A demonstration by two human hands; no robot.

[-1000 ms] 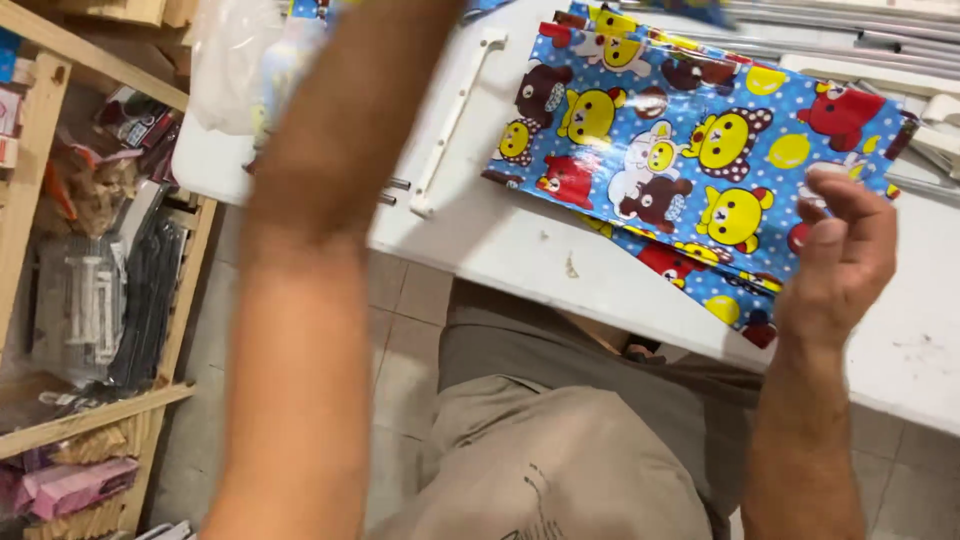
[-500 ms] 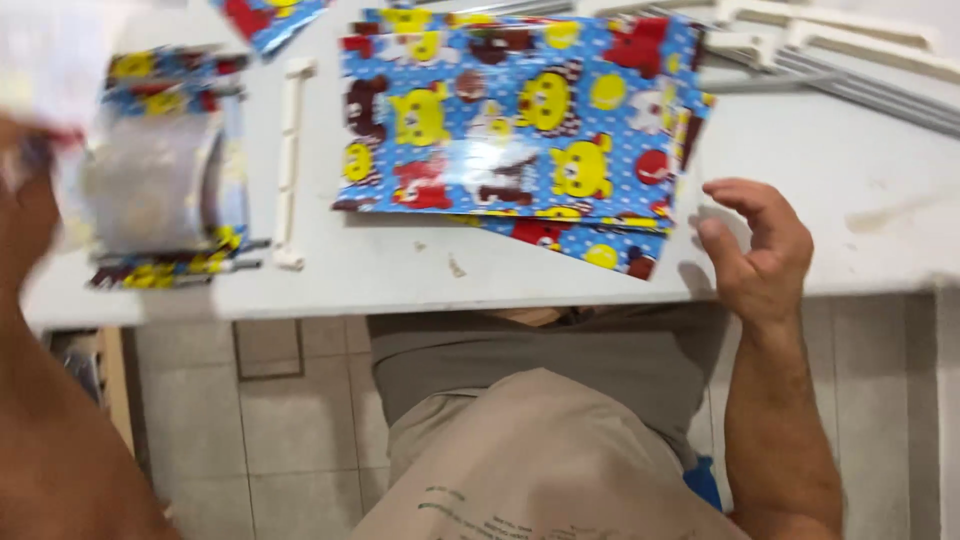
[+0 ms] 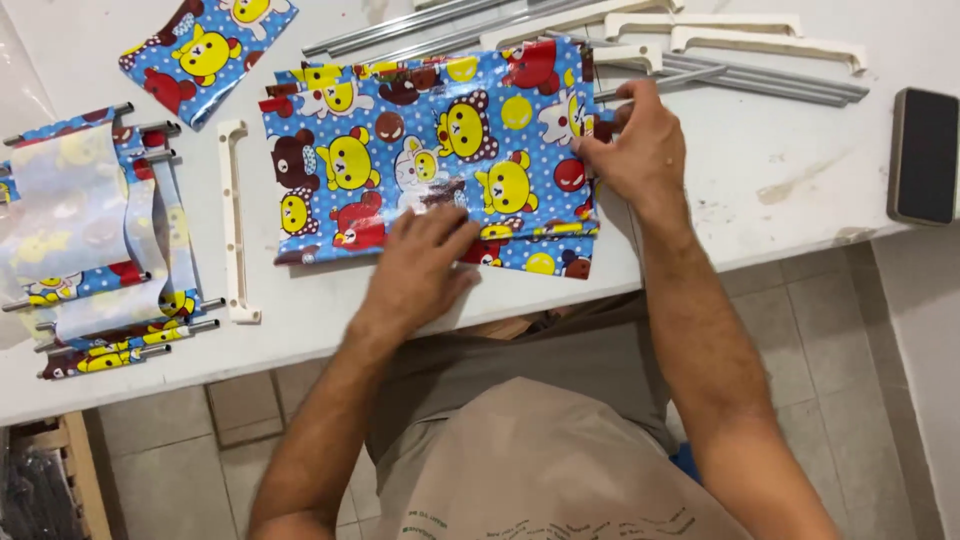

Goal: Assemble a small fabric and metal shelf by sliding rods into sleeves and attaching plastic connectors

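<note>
A blue plastic sheet printed with yellow and brown cartoon bears lies flat on the white table. My left hand presses flat on the sheet's near edge, fingers spread. My right hand is at the sheet's right edge, where its fingers pinch a thin metal rod that points to the upper right. Whether the rod sits inside the sheet's hem is hidden by my fingers.
A white plastic bracket lies left of the sheet. Finished printed pieces with metal rods are stacked at far left, another printed piece above. More rods and white brackets lie at the back. A dark phone-like slab lies far right.
The view has swung back over the table. My left hand came down from the left onto the sheet's near edge. My right hand moved from the near right corner up to the rod.
</note>
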